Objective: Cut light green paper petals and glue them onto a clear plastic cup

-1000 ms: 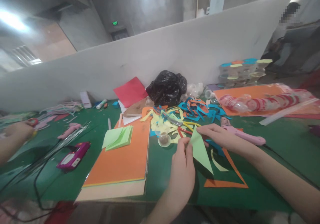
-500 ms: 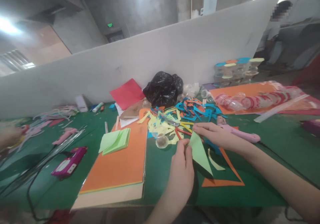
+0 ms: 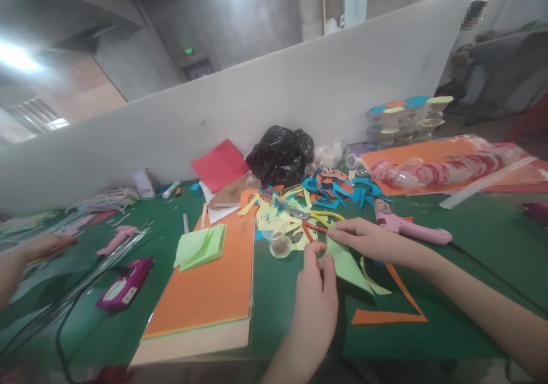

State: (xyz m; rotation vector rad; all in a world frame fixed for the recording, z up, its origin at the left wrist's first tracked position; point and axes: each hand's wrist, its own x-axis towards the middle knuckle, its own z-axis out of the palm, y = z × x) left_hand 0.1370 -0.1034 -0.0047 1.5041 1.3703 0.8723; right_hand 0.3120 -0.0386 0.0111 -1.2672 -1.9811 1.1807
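Observation:
A folded piece of light green paper (image 3: pixel 349 270) is between my hands, its pointed end toward the lower right. My left hand (image 3: pixel 317 287) pinches its left edge between thumb and fingers. From the upper right, my right hand (image 3: pixel 363 237) closes on its top corner, covering that part. Just beyond my fingertips lie scissors (image 3: pixel 309 225) with red and yellow handles, their blades among pale yellow paper scraps (image 3: pixel 268 210). A small clear plastic cup (image 3: pixel 280 245) sits left of the scissors. A curved yellow paper strip (image 3: pixel 377 281) lies beside the green paper.
Orange sheets (image 3: pixel 205 298) bear a green paper pad (image 3: pixel 201 247). A pink glue gun (image 3: pixel 411 228) lies right, near an orange offcut (image 3: pixel 389 316). A black plastic bag (image 3: pixel 280 154) stands behind blue scraps (image 3: pixel 329 187). Another person's hand (image 3: pixel 47 246) is at the left.
The green paper has tilted flatter and lower in my hands, both still on it. The other person's hand at left has come further into view. The whole view has shifted slightly.

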